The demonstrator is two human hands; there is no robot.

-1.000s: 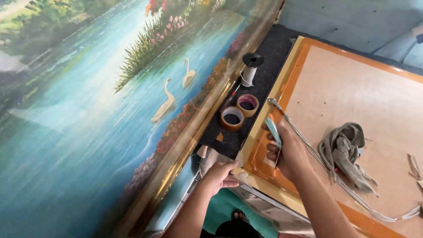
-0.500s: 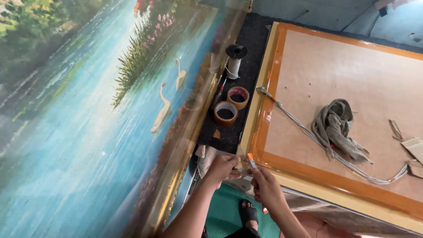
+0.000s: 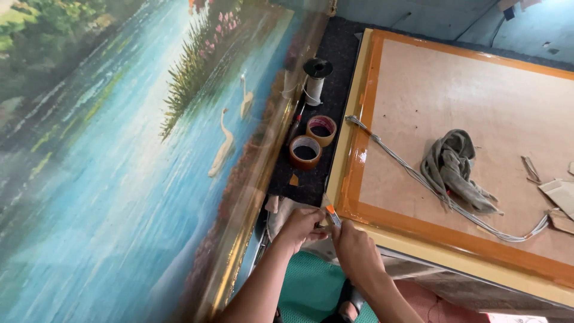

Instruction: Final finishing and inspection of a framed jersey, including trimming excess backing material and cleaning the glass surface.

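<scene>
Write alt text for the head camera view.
A person's left hand and right hand meet at the near corner of a frame back edged with brown tape, the right hand holding a small orange-tipped cutter. Two tape rolls sit beside a large swan painting; a grey rag lies on the board.

a pale blue wall (image 3: 418, 15) runs along the top, daylight falling evenly over it. a dark black work surface (image 3: 335, 54) lies below, and a green mat (image 3: 311, 287) covers the floor underneath.
</scene>
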